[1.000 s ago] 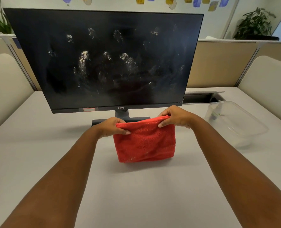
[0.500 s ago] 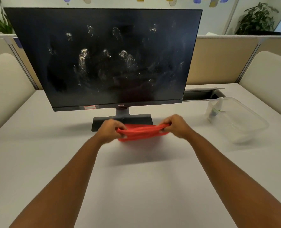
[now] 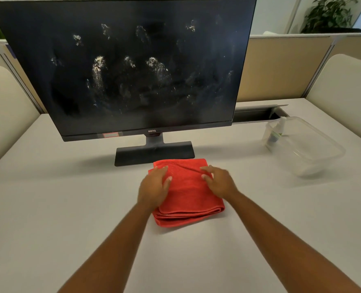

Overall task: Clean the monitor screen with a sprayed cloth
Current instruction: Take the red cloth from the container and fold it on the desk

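Observation:
A black monitor (image 3: 133, 66) stands on the table, its dark screen marked with several white smudges. A folded red cloth (image 3: 188, 197) lies flat on the table just in front of the monitor's base (image 3: 154, 153). My left hand (image 3: 154, 187) rests on the cloth's left side with fingers fairly straight. My right hand (image 3: 219, 180) rests on its right side, fingers spread. A small spray bottle (image 3: 276, 134) leans inside a clear plastic container (image 3: 315, 153) at the right.
The grey table (image 3: 59, 208) stretches wide to the left and front. An open cable slot (image 3: 258, 115) lies behind the container. Beige chair backs (image 3: 344, 87) flank both sides, with partition panels behind the monitor.
The cloth hung from both hands' pinch a second ago. It was lowered and folded over, and now lies flat on the table with both hands resting on top.

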`<move>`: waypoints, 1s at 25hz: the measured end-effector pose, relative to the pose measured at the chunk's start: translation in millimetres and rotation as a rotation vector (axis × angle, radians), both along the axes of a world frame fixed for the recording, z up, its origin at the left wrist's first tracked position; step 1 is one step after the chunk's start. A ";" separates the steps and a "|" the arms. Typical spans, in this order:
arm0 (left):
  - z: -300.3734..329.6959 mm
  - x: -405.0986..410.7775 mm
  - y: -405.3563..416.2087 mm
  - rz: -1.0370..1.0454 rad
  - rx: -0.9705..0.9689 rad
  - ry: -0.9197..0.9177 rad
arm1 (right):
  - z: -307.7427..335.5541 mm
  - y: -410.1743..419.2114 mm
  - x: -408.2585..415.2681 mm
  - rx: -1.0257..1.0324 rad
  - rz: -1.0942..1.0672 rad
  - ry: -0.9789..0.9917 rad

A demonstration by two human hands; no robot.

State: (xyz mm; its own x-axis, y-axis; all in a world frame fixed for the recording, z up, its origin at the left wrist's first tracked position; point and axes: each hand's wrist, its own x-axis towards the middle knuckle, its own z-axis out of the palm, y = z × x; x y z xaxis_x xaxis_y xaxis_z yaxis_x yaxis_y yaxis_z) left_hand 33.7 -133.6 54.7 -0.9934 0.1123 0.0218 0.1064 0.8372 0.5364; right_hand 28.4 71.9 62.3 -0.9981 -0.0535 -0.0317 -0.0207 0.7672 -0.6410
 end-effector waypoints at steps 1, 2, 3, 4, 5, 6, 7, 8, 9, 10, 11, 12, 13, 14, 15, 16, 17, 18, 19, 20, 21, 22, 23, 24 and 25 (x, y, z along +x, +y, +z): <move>-14.1 8.2 9.5 -0.033 -0.083 -0.049 | -12.0 -7.8 4.0 0.070 0.069 -0.054; -26.9 14.4 16.1 -0.062 -0.168 -0.095 | -24.1 -13.1 8.0 0.180 0.140 -0.110; -37.1 17.8 19.0 -0.071 -0.232 -0.107 | -34.9 -15.7 11.0 0.289 0.181 -0.123; -44.5 18.7 19.2 -0.064 -0.272 -0.098 | -43.7 -15.7 13.0 0.368 0.191 -0.102; -49.0 18.5 18.0 -0.053 -0.287 -0.074 | -49.9 -14.8 14.3 0.412 0.183 -0.063; -52.2 18.4 16.9 -0.044 -0.292 -0.049 | -53.9 -14.0 14.9 0.431 0.172 -0.027; -53.8 18.0 16.5 -0.040 -0.296 -0.031 | -56.1 -13.6 14.8 0.439 0.166 -0.004; -54.5 17.5 16.2 -0.040 -0.303 -0.018 | -56.4 -13.7 14.4 0.441 0.164 0.007; -55.3 16.2 16.5 -0.044 -0.311 -0.015 | -56.7 -13.1 12.7 0.443 0.165 0.005; -55.1 14.8 16.3 -0.049 -0.319 -0.016 | -56.1 -12.5 11.5 0.448 0.169 0.000; -53.8 14.3 16.2 -0.061 -0.327 -0.016 | -55.4 -11.9 10.5 0.451 0.176 -0.011; -51.6 14.0 15.9 -0.077 -0.330 -0.022 | -54.2 -11.6 9.7 0.447 0.186 -0.029; -49.2 13.7 15.3 -0.093 -0.332 -0.026 | -52.5 -11.0 8.7 0.431 0.199 -0.048; -46.6 12.7 15.2 -0.102 -0.335 -0.032 | -50.2 -9.0 8.0 0.398 0.207 -0.059; -43.7 11.0 15.2 -0.098 -0.333 -0.026 | -46.9 -6.0 6.7 0.339 0.202 -0.051; -40.9 8.3 16.1 -0.085 -0.325 -0.007 | -42.4 -1.9 5.6 0.253 0.181 -0.020; -37.6 5.2 17.8 -0.068 -0.318 0.015 | -36.8 3.9 3.7 0.155 0.143 0.029; -34.1 1.4 19.9 -0.053 -0.314 0.028 | -31.0 11.3 1.7 0.073 0.097 0.094; -31.0 -2.6 23.9 -0.042 -0.313 0.031 | -25.4 21.1 -1.2 0.028 0.051 0.164; -28.7 -6.6 28.3 -0.029 -0.309 0.028 | -20.2 31.8 -5.0 0.015 0.009 0.222; -27.4 -10.1 33.5 -0.017 -0.303 0.025 | -14.9 43.3 -9.4 0.016 -0.032 0.266; -26.7 -13.4 39.2 -0.008 -0.302 0.024 | -9.1 55.6 -14.7 0.020 -0.071 0.299; -27.2 -16.7 44.0 -0.006 -0.301 0.024 | -3.2 67.7 -20.6 0.016 -0.113 0.332; -28.7 -20.8 49.3 -0.009 -0.299 0.029 | 2.8 81.0 -27.0 0.009 -0.156 0.368; -30.6 -24.2 53.4 -0.013 -0.297 0.036 | 8.6 93.7 -33.1 0.002 -0.198 0.403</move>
State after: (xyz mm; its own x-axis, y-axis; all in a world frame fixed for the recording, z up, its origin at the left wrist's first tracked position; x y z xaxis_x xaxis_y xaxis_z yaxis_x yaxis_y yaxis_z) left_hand 9.5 -80.2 24.1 -0.9910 0.1319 0.0210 0.1328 0.9554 0.2637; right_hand -4.7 165.6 70.9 -0.9217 0.1399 0.3617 -0.1208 0.7827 -0.6106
